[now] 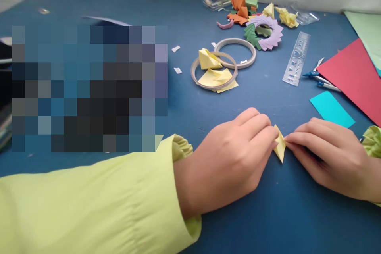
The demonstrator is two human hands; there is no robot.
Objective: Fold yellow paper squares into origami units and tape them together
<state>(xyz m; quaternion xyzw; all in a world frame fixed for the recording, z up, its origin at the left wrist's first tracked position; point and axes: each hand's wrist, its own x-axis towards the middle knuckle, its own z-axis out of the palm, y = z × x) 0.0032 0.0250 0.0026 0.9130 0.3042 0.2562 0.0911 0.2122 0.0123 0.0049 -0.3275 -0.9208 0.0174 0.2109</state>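
Note:
A small folded piece of yellow paper (279, 145) is held between my two hands, above the blue table. My left hand (235, 158) pinches its left side, with the fingertips partly hidden behind the curled fingers. From the other side, my right hand (330, 154) grips the paper's right corner between thumb and forefinger. Just beyond my right hand lies a turquoise paper rectangle (333, 109). Farther off, yellow folded paper (210, 58) and a yellow sheet lie in and under a tape roll (193, 73).
A second tape roll (253, 53), a ring of green and lilac folded paper (275, 33) and orange folded pieces (238, 0) lie at the back. A clear ruler (297, 59), a blue compass (311, 74) and red paper (354, 79) are to the right. Blurred blocks cover the left.

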